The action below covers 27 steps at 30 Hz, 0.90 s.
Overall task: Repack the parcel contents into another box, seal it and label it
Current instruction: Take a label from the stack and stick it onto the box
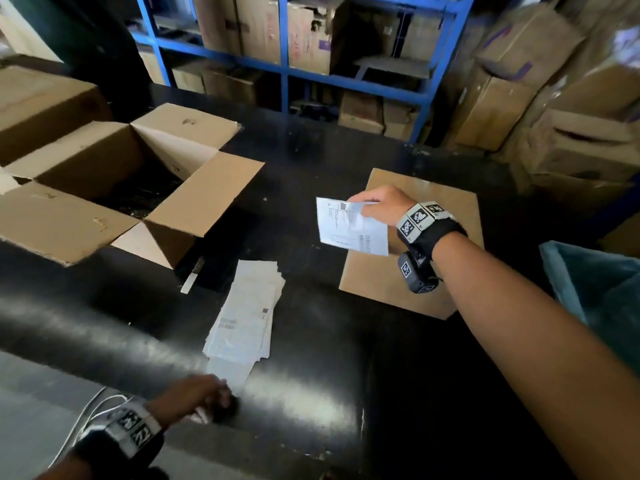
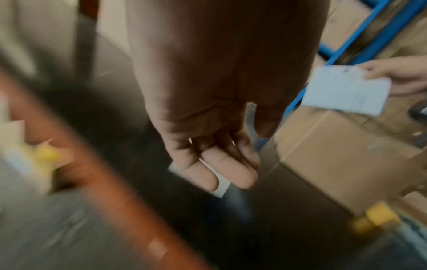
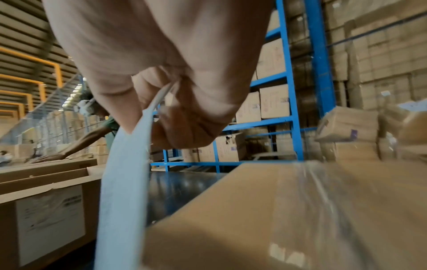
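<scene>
My right hand [image 1: 377, 206] pinches a white printed label [image 1: 353, 225] by its top edge, just above the closed brown box [image 1: 391, 285] on the right of the black table. In the right wrist view the label [image 3: 124, 182] hangs edge-on from thumb and fingers [image 3: 166, 102] over the box's taped top [image 3: 277, 210]. A fanned stack of labels [image 1: 246, 313] lies mid-table. My left hand [image 1: 201, 393] hovers at the stack's near end; its fingers [image 2: 221, 164] are loosely straight over a white slip [image 2: 221, 190]. An open carton [image 1: 207, 188] stands at the left.
Blue shelving [image 1: 346, 77] with cartons runs behind the table. More cartons [image 1: 571, 133] are piled at the right, and a teal bin [image 1: 595, 289] stands by my right arm. A white strip [image 1: 190, 282] lies beside the open carton. Another person's arm [image 3: 76, 144] reaches across boxes beyond.
</scene>
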Each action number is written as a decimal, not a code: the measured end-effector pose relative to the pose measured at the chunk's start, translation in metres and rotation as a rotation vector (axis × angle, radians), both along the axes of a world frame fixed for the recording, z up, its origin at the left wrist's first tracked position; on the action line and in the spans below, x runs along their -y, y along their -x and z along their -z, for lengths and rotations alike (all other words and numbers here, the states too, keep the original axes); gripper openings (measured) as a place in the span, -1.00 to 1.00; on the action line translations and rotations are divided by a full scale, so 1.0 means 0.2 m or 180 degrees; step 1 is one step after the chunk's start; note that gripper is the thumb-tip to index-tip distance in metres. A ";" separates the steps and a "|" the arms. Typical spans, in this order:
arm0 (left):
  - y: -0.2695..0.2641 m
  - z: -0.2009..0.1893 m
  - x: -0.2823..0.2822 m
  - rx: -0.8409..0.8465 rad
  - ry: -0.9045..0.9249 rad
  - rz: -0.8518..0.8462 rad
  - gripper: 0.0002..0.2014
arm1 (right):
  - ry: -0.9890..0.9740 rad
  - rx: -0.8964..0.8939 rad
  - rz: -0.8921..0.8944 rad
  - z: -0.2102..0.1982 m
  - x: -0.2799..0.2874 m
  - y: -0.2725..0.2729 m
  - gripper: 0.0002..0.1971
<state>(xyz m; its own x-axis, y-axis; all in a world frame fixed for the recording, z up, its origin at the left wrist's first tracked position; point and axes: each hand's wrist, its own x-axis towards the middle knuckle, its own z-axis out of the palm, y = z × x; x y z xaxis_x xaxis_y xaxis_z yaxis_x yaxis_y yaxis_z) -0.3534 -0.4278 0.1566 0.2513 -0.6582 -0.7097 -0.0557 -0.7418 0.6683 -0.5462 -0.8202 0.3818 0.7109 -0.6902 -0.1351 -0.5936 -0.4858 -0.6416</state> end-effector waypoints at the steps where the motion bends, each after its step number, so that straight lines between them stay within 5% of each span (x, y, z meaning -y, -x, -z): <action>1: 0.07 -0.21 0.17 0.0159 0.0117 -0.0020 -0.68 | 0.0105 -0.0056 -0.0147 -0.04 0.04 0.02 -0.66; 8: 0.06 -0.80 1.10 0.1148 0.1565 -0.0201 -0.90 | 0.0471 -0.0185 -0.0454 -0.22 0.25 0.02 -0.80; 12: 0.07 -1.01 1.50 0.2106 0.2334 0.0182 -0.49 | 0.0544 -0.0195 -0.0624 -0.33 0.31 -0.01 -0.79; 14: 0.10 -1.10 1.63 0.2112 0.2432 0.0593 -0.45 | 0.0578 -0.0164 -0.0590 -0.36 0.33 -0.03 -0.77; 17: 0.10 -1.13 1.77 0.2239 0.2435 0.0917 -0.73 | 0.0594 0.0070 -0.0348 -0.36 0.39 -0.04 -0.68; 21: 0.01 -1.10 1.90 0.1966 0.2618 0.0467 -0.84 | 0.0708 0.0614 0.0936 -0.27 0.47 -0.03 -0.47; 24: -0.02 -1.10 1.96 0.1499 0.2739 -0.0069 -0.90 | 0.0770 0.0955 0.1653 -0.22 0.46 0.01 -0.64; 27: -0.02 -1.12 1.99 0.1121 0.2891 -0.0326 -0.83 | 0.0580 0.0745 0.1582 -0.14 0.38 0.03 -0.83</action>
<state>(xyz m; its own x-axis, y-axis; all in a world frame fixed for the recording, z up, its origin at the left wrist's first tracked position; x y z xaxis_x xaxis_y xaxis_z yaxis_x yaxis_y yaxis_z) -0.3493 -0.8255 0.3812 0.4382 -0.8801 0.1829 -0.3254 0.0343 0.9449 -0.5523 -0.8960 0.4092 0.2922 -0.9462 0.1390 -0.6311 -0.3000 -0.7154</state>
